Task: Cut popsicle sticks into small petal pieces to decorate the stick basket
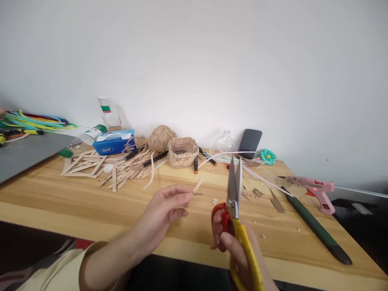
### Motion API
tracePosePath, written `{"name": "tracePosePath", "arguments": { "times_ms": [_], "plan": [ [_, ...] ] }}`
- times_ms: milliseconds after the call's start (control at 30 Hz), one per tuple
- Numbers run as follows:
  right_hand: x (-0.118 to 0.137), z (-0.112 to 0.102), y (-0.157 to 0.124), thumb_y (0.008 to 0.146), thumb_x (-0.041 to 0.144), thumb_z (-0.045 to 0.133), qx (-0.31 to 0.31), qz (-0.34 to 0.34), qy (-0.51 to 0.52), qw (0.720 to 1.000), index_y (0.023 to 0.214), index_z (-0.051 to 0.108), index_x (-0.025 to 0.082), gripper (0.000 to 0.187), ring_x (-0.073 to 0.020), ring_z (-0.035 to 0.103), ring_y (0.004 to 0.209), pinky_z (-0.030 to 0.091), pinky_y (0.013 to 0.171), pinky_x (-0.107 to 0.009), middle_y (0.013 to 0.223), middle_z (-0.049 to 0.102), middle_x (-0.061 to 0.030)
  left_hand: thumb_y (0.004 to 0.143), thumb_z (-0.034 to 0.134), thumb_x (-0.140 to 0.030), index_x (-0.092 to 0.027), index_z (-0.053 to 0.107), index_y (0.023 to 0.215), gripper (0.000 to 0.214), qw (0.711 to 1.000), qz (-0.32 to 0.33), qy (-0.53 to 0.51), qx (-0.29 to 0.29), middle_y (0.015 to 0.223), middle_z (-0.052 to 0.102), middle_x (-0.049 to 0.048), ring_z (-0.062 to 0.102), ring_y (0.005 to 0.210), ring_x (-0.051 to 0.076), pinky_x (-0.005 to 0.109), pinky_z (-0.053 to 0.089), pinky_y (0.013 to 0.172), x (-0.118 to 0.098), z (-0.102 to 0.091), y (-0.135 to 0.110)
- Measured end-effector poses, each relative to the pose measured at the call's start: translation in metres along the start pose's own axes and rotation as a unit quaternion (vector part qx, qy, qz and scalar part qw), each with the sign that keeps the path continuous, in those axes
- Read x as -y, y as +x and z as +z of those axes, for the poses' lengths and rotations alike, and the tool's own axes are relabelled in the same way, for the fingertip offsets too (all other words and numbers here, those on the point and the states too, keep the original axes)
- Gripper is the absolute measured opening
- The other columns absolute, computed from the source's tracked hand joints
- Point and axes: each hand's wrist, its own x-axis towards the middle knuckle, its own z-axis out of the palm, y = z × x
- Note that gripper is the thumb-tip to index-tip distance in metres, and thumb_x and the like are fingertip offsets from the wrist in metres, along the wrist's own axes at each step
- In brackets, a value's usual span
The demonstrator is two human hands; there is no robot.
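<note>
My left hand [169, 208] is closed in a pinch around a short piece of wooden craft stick [198, 186], whose pale end sticks out past the fingertips. In my right hand [232, 244] is a pair of scissors [233, 194] with one red and one yellow handle. Their blades point up, slightly parted, with nothing between them. The scissors stand to the right of the stick piece, apart from it. Beyond my hands, against the wall side, sits a small basket [183, 155] built of wooden stick pieces with twine round its rim.
Loose craft sticks [91, 163] spread over the left of the wooden table, near a blue tissue pack [115, 142] and a twine ball [161, 138]. A pink glue gun [318, 190] and a long dark green tool [318, 230] lie right. A phone [250, 142] leans at the back.
</note>
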Motion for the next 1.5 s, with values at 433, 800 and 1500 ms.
{"name": "tracePosePath", "arguments": {
  "times_ms": [433, 800, 1500],
  "plan": [
    [0.033, 0.007, -0.028, 0.068, 0.032, 0.072, -0.163, -0.012, -0.121, 0.979, 0.075, 0.055, 0.02, 0.022, -0.0158, 0.061, 0.065, 0.052, 0.066, -0.028, 0.065, 0.06, 0.002, 0.055, 0.079, -0.025, -0.018, 0.067, 0.058, 0.015, 0.995, -0.07, 0.046, 0.062, 0.061, 0.056, -0.0036, 0.047, 0.058, 0.007, 0.016, 0.039, 0.05, 0.046, 0.013, -0.031],
    [0.021, -0.004, -0.027, 0.069, 0.038, 0.073, -0.106, 0.023, -0.087, 0.99, 0.077, 0.054, 0.02, 0.028, -0.0136, 0.056, 0.06, 0.047, 0.054, -0.023, 0.071, 0.058, 0.0007, 0.055, 0.078, -0.023, -0.015, 0.068, 0.061, 0.014, 0.987, -0.061, 0.128, 0.073, 0.063, 0.066, 0.0011, 0.055, 0.061, 0.011, 0.021, 0.043, 0.055, 0.033, 0.014, -0.034],
    [-0.031, -0.009, -0.061, 0.076, 0.067, 0.05, 0.103, 0.064, -0.072, 0.99, 0.092, 0.052, 0.019, 0.051, -0.0121, 0.043, 0.057, 0.037, 0.047, -0.023, 0.074, 0.045, -0.0007, 0.062, 0.072, -0.022, -0.014, 0.059, 0.058, 0.015, 0.985, 0.048, 0.158, 0.054, 0.059, 0.065, 0.001, 0.055, 0.055, 0.011, 0.022, 0.044, 0.056, 0.016, 0.013, -0.038]
  ]
}}
